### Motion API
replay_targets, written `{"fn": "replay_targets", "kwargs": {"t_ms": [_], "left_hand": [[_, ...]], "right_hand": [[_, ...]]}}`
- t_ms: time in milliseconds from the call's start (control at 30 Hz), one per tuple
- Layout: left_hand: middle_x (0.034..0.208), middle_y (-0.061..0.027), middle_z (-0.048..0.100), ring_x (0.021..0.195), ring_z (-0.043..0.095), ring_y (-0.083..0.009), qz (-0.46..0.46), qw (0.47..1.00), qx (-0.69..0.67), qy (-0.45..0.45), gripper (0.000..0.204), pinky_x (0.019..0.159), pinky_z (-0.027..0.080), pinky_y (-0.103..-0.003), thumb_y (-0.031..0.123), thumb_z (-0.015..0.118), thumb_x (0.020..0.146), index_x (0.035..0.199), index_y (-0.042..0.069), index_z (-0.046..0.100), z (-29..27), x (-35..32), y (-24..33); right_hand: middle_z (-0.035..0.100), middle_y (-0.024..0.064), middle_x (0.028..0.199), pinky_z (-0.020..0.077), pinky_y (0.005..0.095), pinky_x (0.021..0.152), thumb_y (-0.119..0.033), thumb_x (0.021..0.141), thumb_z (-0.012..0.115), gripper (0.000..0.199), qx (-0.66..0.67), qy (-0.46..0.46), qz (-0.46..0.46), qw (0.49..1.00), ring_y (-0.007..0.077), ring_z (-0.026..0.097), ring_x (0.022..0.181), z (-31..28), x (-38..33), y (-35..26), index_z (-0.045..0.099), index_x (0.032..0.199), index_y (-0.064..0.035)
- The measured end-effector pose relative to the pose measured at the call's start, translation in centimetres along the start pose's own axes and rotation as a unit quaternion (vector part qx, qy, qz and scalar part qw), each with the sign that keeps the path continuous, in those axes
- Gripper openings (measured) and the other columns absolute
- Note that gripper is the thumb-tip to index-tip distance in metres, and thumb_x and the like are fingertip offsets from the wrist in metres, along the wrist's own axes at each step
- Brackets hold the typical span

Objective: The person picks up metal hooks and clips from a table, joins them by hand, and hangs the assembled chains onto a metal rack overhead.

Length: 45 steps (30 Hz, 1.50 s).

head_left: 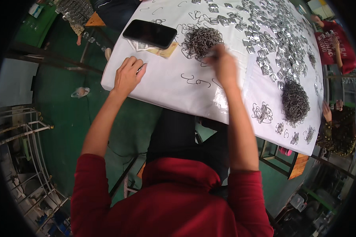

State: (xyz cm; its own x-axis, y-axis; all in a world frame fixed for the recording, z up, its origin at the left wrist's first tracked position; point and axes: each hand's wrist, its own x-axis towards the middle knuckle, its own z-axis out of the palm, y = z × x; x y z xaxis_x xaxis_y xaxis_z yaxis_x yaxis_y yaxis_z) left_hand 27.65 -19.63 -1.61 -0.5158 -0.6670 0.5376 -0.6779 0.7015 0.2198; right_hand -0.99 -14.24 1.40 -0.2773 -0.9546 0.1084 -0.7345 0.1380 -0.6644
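My left hand [129, 76] rests near the table's left edge, fingers curled in. A tiny dark, shiny bit shows between thumb and forefinger, too small to name. Motion blurs my right hand [225, 68] at the right side of a heap of wire hooks [201, 41]; its fingers point to the heap, and what they hold cannot be made out. Several loose S-shaped wire hooks [195, 81] lie on the white tabletop between my hands. Beyond my left hand a black phone [150, 33] lies on some paper notes [166, 51].
Many shiny metal plates [267, 43] spread across the table's far right. A second hook heap [295, 103] and smaller hook clusters [262, 113] lie right of my forearm. Other people sit around the table, one in a red shirt [338, 45]. A wooden stool [298, 166] stands by the right corner.
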Motion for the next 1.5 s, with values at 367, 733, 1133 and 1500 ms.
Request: {"fn": "replay_targets", "kwargs": {"t_ms": [367, 733, 1133, 1500], "left_hand": [[0.062, -0.0077, 0.053, 0.049, 0.053, -0.0249, -0.030, 0.996, -0.080, 0.006, 0.016, 0.048, 0.042, -0.033, 0.009, 0.065, 0.079, 0.069, 0.004, 0.053, 0.5, 1.0, -0.3], [0.054, -0.0052, 0.056, 0.044, 0.055, -0.0139, -0.049, 0.980, -0.193, 0.001, 0.018, 0.042, 0.042, -0.028, 0.012, 0.067, 0.080, 0.068, 0.005, 0.056, 1.3, 1.2, -0.1], [0.052, -0.0050, 0.056, 0.046, 0.053, -0.0109, -0.013, 0.907, -0.421, -0.031, 0.020, 0.045, 0.041, -0.025, 0.018, 0.068, 0.081, 0.071, 0.003, 0.061, 7.4, 12.6, 20.2], [0.095, -0.0114, 0.065, 0.093, 0.059, -0.0275, 0.174, 0.945, -0.244, -0.135, 0.035, 0.080, 0.045, -0.037, 0.032, 0.044, 0.092, 0.090, 0.006, 0.066, 12.3, 18.9, 24.7]], "right_hand": [[0.061, 0.0133, 0.097, 0.0472, 0.0396, 0.076, -0.016, 0.075, 0.069, 0.029, -0.124, 0.115, -0.068, 0.983, 0.0308, 0.058, 0.090, -5.0, 1.4, 3.3, 0.060, 0.102, -0.0098], [0.059, 0.0107, 0.084, 0.0461, 0.0380, 0.067, -0.009, 0.077, 0.063, 0.009, -0.145, -0.068, -0.101, 0.982, 0.0301, 0.060, 0.074, -2.1, -1.4, 3.4, 0.061, 0.084, -0.0045], [0.060, 0.0174, 0.085, 0.0443, 0.0392, 0.071, -0.015, 0.081, 0.062, 0.016, -0.034, -0.003, 0.176, 0.984, 0.0330, 0.058, 0.078, -16.4, -13.9, 11.1, 0.058, 0.085, 0.0003], [0.057, 0.0151, 0.105, 0.0416, 0.0402, 0.083, -0.021, 0.079, 0.067, 0.028, -0.129, 0.139, 0.106, 0.976, 0.0326, 0.053, 0.098, -14.4, -16.3, 12.2, 0.059, 0.097, -0.0014]]}}
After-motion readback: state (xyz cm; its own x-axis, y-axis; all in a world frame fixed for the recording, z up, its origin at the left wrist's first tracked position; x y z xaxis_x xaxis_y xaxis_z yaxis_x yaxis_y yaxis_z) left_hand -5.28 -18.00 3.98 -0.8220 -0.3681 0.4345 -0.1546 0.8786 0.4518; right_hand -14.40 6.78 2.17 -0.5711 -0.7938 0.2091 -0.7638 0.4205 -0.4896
